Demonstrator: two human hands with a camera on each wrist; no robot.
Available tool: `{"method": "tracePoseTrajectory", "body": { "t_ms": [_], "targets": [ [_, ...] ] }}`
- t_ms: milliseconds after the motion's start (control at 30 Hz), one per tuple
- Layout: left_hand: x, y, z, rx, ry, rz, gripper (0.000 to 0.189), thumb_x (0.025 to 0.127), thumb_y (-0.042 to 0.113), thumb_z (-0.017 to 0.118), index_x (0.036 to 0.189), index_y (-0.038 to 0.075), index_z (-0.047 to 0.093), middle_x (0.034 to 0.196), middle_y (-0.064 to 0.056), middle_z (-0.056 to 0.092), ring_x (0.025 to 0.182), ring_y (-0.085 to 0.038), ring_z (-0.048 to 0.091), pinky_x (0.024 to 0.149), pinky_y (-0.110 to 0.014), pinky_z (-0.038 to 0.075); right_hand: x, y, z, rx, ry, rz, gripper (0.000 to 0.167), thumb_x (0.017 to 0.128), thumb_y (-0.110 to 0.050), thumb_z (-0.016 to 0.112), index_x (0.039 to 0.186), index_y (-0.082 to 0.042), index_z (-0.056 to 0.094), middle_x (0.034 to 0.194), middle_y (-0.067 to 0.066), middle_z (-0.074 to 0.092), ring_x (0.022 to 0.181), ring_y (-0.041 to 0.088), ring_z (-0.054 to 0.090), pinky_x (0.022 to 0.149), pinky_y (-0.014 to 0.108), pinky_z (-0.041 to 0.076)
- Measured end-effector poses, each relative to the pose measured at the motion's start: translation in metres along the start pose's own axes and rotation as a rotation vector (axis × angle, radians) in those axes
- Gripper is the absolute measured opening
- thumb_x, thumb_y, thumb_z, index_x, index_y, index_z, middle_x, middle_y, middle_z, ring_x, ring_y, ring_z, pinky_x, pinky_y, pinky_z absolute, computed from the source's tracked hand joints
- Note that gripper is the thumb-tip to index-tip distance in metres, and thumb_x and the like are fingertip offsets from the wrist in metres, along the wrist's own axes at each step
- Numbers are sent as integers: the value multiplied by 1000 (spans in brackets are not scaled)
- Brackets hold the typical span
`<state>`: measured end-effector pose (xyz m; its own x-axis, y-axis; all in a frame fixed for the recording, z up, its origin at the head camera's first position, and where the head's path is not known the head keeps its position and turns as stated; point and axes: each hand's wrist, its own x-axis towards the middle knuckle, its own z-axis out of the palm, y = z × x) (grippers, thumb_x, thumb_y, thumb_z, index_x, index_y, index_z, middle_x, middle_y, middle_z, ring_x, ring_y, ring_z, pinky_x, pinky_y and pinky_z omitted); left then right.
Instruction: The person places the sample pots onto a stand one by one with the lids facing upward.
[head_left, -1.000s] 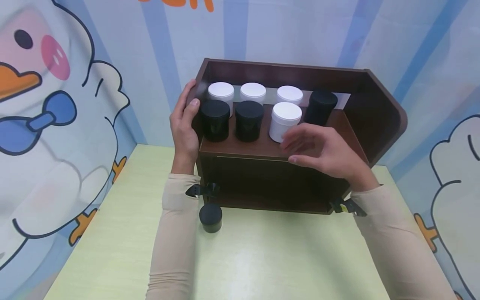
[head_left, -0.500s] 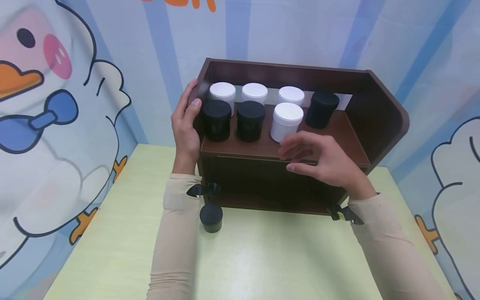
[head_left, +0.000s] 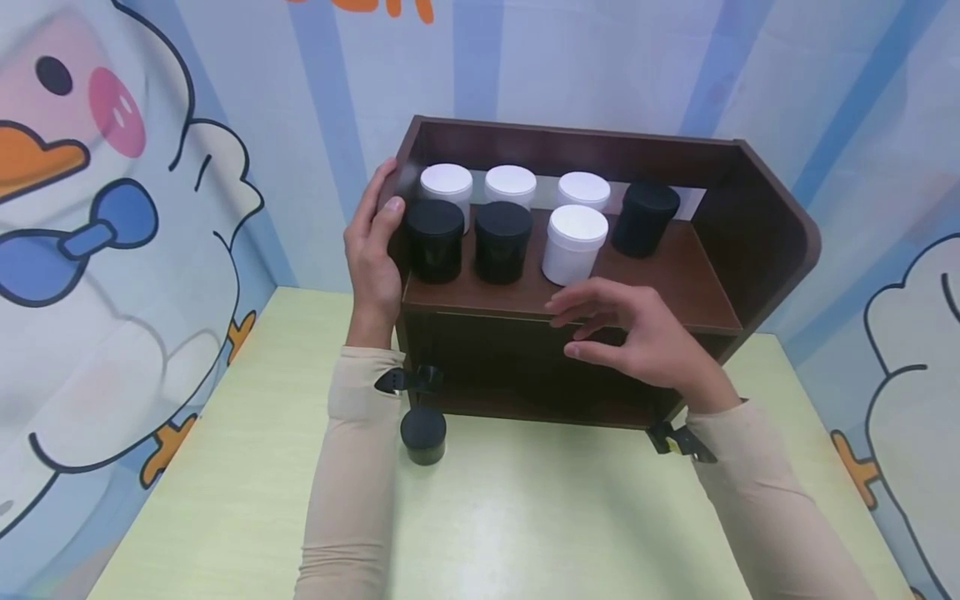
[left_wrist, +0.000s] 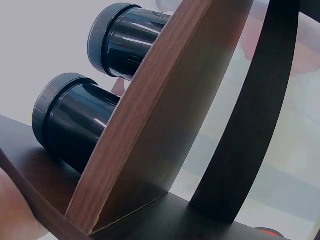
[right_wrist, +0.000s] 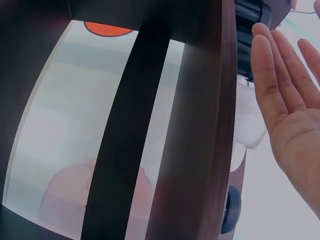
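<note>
My left hand [head_left: 373,258] grips the left side panel of a dark brown two-tier shelf [head_left: 570,302], its thumb at the panel's front edge. Nothing is in my right hand [head_left: 637,333], which hovers before the upper board with loosely bent fingers, just below the front white jar [head_left: 573,250]. Left of that jar stand two black jars [head_left: 435,242], also large in the left wrist view. Behind them is a row of white jars [head_left: 510,182], with another black jar [head_left: 643,221] at its right end. The right wrist view shows my right palm [right_wrist: 300,135] beside the shelf edge.
A small black-lidded jar [head_left: 423,435] stands on the pale yellow table [head_left: 525,517], in front of the shelf's lower left corner. The lower tier [head_left: 540,367] is dark inside. A striped cartoon backdrop [head_left: 315,150] rises behind and at both sides.
My right hand has drawn back from the front white jar, down and slightly left toward me. The left hand keeps its hold on the shelf, and the jars stay in place.
</note>
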<state>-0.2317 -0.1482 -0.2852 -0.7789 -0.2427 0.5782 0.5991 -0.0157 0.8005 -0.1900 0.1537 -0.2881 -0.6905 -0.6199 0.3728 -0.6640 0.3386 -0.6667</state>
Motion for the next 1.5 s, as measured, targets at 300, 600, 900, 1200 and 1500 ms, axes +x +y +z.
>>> {"method": "tracePoseTrajectory", "body": {
  "t_ms": [300,600,900,1200,1500],
  "targets": [
    [0,1,-1,13,6,1,53,98,30,46,150,19,49,154,-2,50,140,-18,47,116,-39,42,-1,4,12,44,-5,9,53,82,-4,80,131,-10,63,126,7,70,111,16,69,97,27,55],
    [1,2,-1,-1,5,7,53,98,29,46,150,17,49,153,-3,51,140,-18,47,115,-38,42,-8,10,25,26,-30,59,53,83,-12,81,132,-14,62,128,6,69,114,18,68,101,33,53],
    [2,1,-1,7,1,12,52,99,29,46,150,18,49,154,-2,50,140,-16,47,116,-37,41,-8,18,42,41,-54,80,56,81,-17,84,133,-15,62,131,5,67,120,20,65,104,42,52],
    [2,0,-1,16,-1,11,53,99,29,45,150,17,48,155,-2,49,140,-14,46,117,-38,40,-9,25,61,88,-70,104,61,80,-19,85,136,-14,60,136,6,64,126,20,62,107,43,51],
    [0,0,-1,13,-4,5,53,99,29,45,150,18,48,155,-2,48,140,-15,46,117,-38,40,-9,33,77,124,-80,110,63,79,-17,85,137,-12,59,138,8,63,127,21,62,106,41,51]
  ]
}}
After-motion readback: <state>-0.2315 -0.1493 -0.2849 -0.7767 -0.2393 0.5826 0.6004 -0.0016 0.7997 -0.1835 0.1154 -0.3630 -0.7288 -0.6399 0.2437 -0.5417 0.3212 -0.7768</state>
